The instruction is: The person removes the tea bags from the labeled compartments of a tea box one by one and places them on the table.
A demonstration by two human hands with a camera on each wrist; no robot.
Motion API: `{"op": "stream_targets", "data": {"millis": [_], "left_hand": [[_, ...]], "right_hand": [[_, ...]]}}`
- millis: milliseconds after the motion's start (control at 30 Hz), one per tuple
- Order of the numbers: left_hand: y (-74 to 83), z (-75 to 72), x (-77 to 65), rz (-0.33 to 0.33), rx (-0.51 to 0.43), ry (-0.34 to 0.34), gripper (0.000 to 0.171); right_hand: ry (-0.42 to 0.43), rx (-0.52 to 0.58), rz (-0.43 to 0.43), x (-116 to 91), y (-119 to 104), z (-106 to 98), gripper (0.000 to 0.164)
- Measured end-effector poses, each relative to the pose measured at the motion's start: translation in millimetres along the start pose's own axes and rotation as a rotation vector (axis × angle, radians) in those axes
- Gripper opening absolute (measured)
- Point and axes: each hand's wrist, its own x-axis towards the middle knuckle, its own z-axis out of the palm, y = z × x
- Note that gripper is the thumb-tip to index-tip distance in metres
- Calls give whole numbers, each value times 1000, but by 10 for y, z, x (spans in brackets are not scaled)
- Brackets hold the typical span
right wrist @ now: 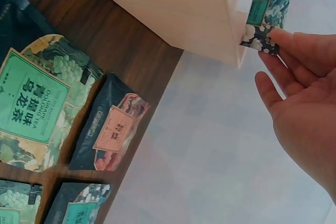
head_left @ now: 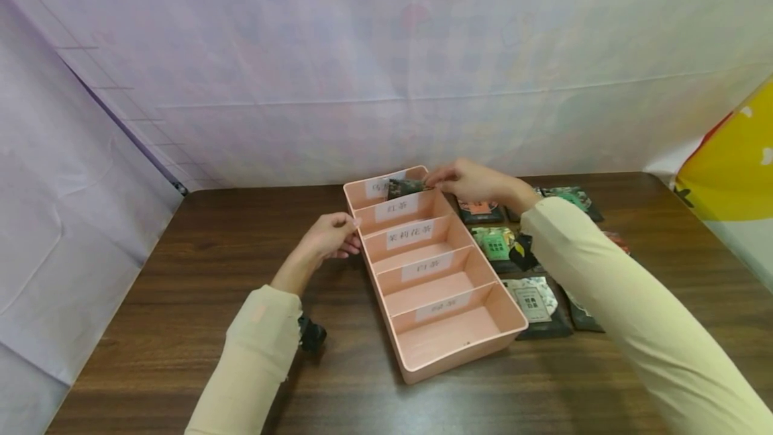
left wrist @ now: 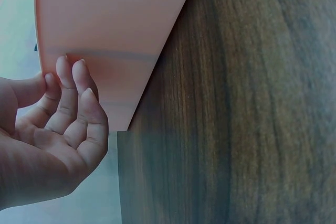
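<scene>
A pink divided box [head_left: 413, 368] stands on the wooden table, with paper labels on its partitions. At its left side, my left hand [head_left: 331, 236] pinches the rim between thumb and forefinger; in the left wrist view the other fingers lie along the outer wall [left wrist: 121, 19]. Over the farthest compartment my right hand [head_left: 477, 181] pinches a small dark floral tea sachet [right wrist: 266, 20] by one end. This sachet has a green label and is partly within the compartment in the head view.
Right of the box lie several tea sachets, among them a green-labelled one [head_left: 496, 247], a white-labelled one [head_left: 534, 307] and a pink-labelled one [right wrist: 113, 129]. My right forearm covers some of them. A pale curtain [head_left: 386, 86] hangs behind the table [head_left: 199, 274].
</scene>
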Motion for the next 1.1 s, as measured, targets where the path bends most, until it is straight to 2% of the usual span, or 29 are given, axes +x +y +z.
{"op": "stream_targets", "data": {"millis": [333, 733, 1100], "left_hand": [[10, 1, -12, -1, 6, 4, 20], [11, -6, 0, 10, 1, -4, 20], [10, -6, 4, 11, 2, -1, 20]], "right_hand": [[62, -76, -62, -71, -113, -129, 29], [116, -84, -107, -154, -210, -245, 27], [129, -77, -106, -234, -264, -362, 25]]}}
